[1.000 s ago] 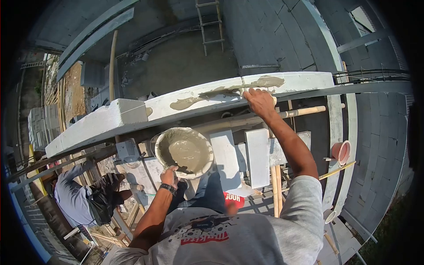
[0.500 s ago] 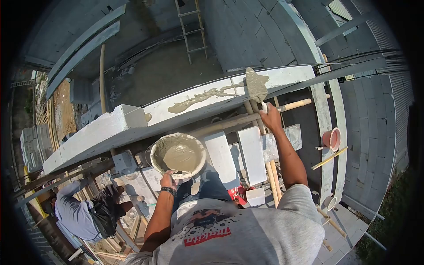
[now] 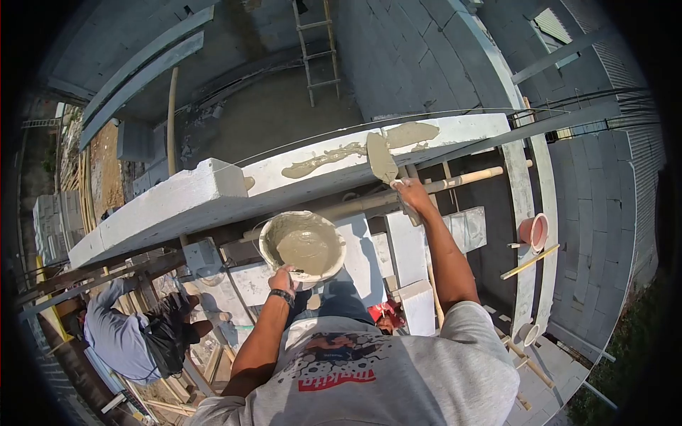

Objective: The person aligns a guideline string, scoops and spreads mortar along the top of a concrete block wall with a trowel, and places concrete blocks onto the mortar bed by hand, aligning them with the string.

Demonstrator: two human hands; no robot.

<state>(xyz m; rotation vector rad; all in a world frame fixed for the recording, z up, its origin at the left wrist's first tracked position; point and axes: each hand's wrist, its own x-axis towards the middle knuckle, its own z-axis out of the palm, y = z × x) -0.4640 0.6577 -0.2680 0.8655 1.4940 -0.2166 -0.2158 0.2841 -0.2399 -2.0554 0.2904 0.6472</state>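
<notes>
My left hand (image 3: 283, 278) is closed on the near rim of a bucket (image 3: 338, 264) with wet grey mortar (image 3: 302, 243) inside. In my right hand (image 3: 412, 193) is a trowel (image 3: 381, 157), its blade smeared with mortar and tilted against the near edge of the white block wall (image 3: 469, 129). On the wall top lies a thick patch of mortar (image 3: 413, 133) right of the blade. A thinner uneven strip (image 3: 323, 159) runs to the left. One raised white block (image 3: 202, 186) stands on the wall's left part.
Below left, a co-worker (image 3: 124, 334) bends over among planks. A string line (image 3: 305, 133) runs along the wall. Bamboo poles (image 3: 469, 177) and white blocks (image 3: 406, 248) lie beneath. A pink bucket (image 3: 533, 231) rests at right; a ladder (image 3: 317, 53) stands beyond the wall.
The trowel has moved left and toward me, leaving a mortar patch spread on the wall top. The bucket appears slightly further right in view, still held by my left hand.
</notes>
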